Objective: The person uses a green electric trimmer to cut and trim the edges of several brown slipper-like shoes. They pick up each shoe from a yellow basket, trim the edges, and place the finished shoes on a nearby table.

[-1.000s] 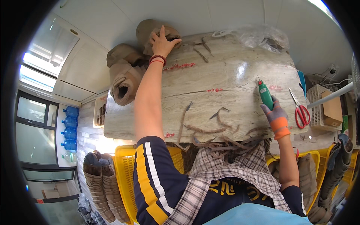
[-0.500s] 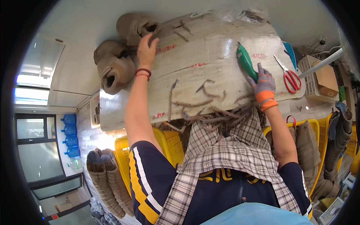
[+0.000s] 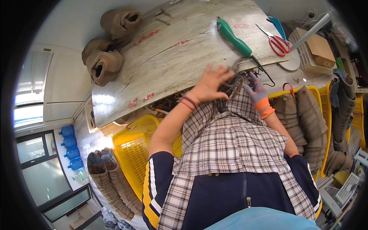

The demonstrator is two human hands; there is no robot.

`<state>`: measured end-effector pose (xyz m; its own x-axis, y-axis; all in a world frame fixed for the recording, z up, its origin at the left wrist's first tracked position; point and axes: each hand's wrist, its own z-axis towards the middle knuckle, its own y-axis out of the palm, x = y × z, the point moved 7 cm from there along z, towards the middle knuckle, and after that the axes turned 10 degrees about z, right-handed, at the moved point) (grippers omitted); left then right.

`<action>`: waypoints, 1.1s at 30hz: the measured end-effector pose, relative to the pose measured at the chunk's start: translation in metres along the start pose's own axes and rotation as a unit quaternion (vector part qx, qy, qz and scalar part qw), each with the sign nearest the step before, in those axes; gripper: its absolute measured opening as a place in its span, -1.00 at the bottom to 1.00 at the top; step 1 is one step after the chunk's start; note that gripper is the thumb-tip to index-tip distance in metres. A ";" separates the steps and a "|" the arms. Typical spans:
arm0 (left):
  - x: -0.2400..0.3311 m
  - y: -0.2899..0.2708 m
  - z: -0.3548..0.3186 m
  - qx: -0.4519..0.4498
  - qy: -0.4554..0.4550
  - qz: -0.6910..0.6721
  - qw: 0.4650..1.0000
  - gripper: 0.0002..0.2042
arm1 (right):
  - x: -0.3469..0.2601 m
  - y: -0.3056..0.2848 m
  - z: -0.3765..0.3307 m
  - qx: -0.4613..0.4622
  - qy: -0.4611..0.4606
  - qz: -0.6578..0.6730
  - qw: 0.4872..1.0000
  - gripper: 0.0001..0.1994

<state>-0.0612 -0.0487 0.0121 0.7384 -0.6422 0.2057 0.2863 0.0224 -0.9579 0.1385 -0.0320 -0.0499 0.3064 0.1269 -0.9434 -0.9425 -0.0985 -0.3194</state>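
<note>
Hiding hands' scraps, checked apron

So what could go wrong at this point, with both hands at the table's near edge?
The left hand and gloved right hand are gathering brown strips at the table edge; some could slip off. The green tool lies close, and its cord runs through the pile, so it might snag.

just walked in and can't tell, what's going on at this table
A person in a checked apron stands at the near edge of a worn wooden table. The bare left hand, fingers spread, and the gloved right hand are both in a bunch of brown strips at that edge. A green-handled tool and red scissors lie untouched on the table. Brown boots sit at its far left corner, with yellow baskets below.
</note>
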 end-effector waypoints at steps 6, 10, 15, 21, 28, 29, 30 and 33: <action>0.054 0.050 -0.014 -0.008 0.015 0.144 0.989 -0.50 | -0.009 -0.026 -0.031 -0.016 0.024 0.020 0.999 -0.51; 0.016 0.055 -0.036 -0.019 -0.074 0.177 0.981 -0.81 | 0.030 -0.063 -0.066 0.030 0.072 0.045 0.996 -0.57; 0.012 0.023 -0.063 0.067 -0.114 0.135 0.982 -0.93 | 0.050 -0.123 -0.114 0.128 0.069 0.006 0.989 -0.64; -0.056 0.041 -0.157 0.042 -0.302 0.159 0.939 -0.80 | 0.097 -0.231 -0.203 0.330 0.122 -0.108 0.930 -0.68; -0.178 0.153 -0.288 -0.242 -0.426 0.061 0.870 -0.42 | 0.121 -0.316 -0.304 0.499 0.211 -0.160 0.825 -0.65; -0.158 0.157 -0.316 -0.302 -0.416 0.094 0.853 -0.39 | 0.126 -0.338 -0.313 0.508 0.181 -0.192 0.820 -0.64; -0.133 0.128 -0.259 -0.333 -0.425 0.090 0.837 -0.40 | 0.125 -0.362 -0.351 0.562 0.208 -0.228 0.768 -0.62; -0.071 0.021 -0.148 -0.248 -0.390 0.115 0.879 -0.70 | 0.144 -0.425 -0.439 0.657 0.307 -0.232 0.649 -0.52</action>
<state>-0.1983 -0.1158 -0.0521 0.9915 0.0605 -0.1155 -0.0843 -0.3788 -0.9216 0.6421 -0.4051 -0.0890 0.2126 -0.6147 -0.7596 0.0927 0.7866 -0.6105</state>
